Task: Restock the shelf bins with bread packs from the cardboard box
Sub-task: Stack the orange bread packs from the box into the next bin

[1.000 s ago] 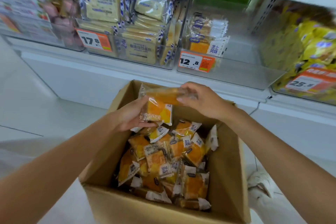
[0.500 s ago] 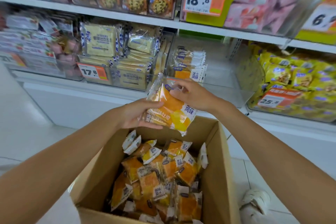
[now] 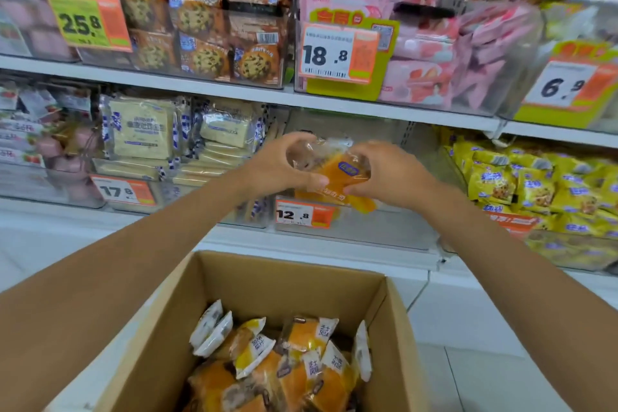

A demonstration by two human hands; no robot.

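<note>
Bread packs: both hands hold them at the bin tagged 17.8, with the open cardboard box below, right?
No. The head view shows the left hand and right hand holding the bread packs at the bin tagged 12.8, not 17.8; the cardboard box below is open.

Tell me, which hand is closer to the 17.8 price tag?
Left. The left hand holds the bread pack up and right of the 17.8 price tag; the right hand grips the pack's other side, farther right.

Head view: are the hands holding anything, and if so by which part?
Yes. Both hold one orange bread pack: the left hand grips its left edge and the right hand grips its right edge, each with fingers over the top and thumb underneath.
</note>
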